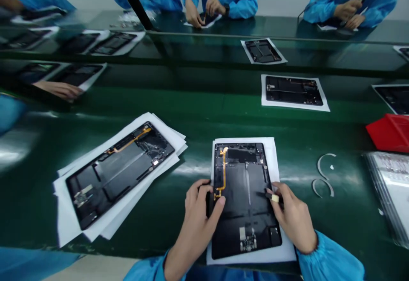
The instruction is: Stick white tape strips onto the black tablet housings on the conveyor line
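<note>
An opened black tablet [236, 212] lies on white paper in front of me, its inner side up. Along its upper left runs an orange flex cable [224, 168]. My left hand [200, 212] grips the tablet's left edge, fingers at the side and thumb on top near the cable's lower end. By the right edge, my right hand [292, 215] pinches a small dark tool with a pale yellow band [275, 198]. The tool's tip is over the tablet; its exact kind is unclear. Another opened tablet [119, 174] with an orange cable rests on stacked papers to the left.
Two curled white strips [322, 183] lie on the green bench at right. Beyond them are clear plastic trays [391, 191] and a red bin [391, 131]. Another tablet [294, 91] sits farther back. Across the bench, co-workers in blue sleeves work; a co-worker's hand [59, 90] shows at left.
</note>
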Demonstrator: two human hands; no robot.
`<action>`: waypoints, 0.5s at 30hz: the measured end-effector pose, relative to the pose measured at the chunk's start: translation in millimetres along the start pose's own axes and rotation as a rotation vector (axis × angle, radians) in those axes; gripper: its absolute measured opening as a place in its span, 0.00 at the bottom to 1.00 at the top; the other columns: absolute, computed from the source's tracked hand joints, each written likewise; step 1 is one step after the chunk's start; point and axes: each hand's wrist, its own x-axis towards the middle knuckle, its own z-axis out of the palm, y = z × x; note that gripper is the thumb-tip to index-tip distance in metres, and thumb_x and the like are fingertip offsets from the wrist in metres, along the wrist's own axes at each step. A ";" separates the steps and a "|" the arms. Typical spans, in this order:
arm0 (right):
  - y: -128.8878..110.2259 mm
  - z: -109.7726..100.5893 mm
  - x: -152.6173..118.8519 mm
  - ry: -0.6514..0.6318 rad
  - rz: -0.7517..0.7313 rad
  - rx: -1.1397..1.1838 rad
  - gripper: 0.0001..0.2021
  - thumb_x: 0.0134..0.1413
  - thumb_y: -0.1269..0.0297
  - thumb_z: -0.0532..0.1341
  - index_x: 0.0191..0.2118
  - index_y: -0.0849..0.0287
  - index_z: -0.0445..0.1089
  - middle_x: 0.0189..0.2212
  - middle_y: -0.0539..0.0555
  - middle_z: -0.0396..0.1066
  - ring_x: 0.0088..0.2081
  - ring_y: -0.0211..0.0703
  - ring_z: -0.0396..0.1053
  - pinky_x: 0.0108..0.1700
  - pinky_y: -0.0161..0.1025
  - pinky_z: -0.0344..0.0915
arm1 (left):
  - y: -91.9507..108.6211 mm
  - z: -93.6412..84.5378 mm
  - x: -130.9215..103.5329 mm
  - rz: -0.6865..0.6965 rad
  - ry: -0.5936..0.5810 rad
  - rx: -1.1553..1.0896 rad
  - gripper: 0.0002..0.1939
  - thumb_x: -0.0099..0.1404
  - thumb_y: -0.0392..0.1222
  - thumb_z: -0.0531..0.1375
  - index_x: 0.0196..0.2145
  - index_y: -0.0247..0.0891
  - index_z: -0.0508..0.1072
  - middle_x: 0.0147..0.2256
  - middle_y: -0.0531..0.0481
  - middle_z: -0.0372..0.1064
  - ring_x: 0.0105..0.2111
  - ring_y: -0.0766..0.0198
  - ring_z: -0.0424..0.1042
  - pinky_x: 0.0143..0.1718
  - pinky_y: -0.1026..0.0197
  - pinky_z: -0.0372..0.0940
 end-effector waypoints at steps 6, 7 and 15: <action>15.9 0.2 -1.7 0.059 -0.011 0.153 0.11 0.65 0.65 0.50 0.50 0.55 0.62 0.40 0.55 0.78 0.36 0.46 0.79 0.31 0.35 0.74 | 31.6 -17.8 10.7 -0.128 -0.198 -0.472 0.09 0.72 0.51 0.49 0.40 0.45 0.60 0.27 0.55 0.63 0.25 0.66 0.66 0.24 0.67 0.64; 20.6 0.2 -1.7 0.087 -0.003 0.177 0.12 0.64 0.65 0.51 0.51 0.55 0.63 0.41 0.55 0.78 0.38 0.46 0.79 0.32 0.34 0.75 | 30.0 -22.2 22.5 -0.141 -0.184 -0.508 0.09 0.71 0.52 0.50 0.41 0.45 0.59 0.25 0.57 0.62 0.22 0.67 0.63 0.22 0.68 0.61; 28.4 9.4 10.5 0.281 -0.008 0.254 0.10 0.62 0.66 0.53 0.44 0.53 0.70 0.36 0.54 0.80 0.35 0.46 0.80 0.34 0.34 0.76 | -29.3 -69.9 243.9 -0.119 0.130 -0.522 0.22 0.63 0.50 0.62 0.48 0.40 0.58 0.34 0.53 0.72 0.28 0.66 0.71 0.28 0.66 0.67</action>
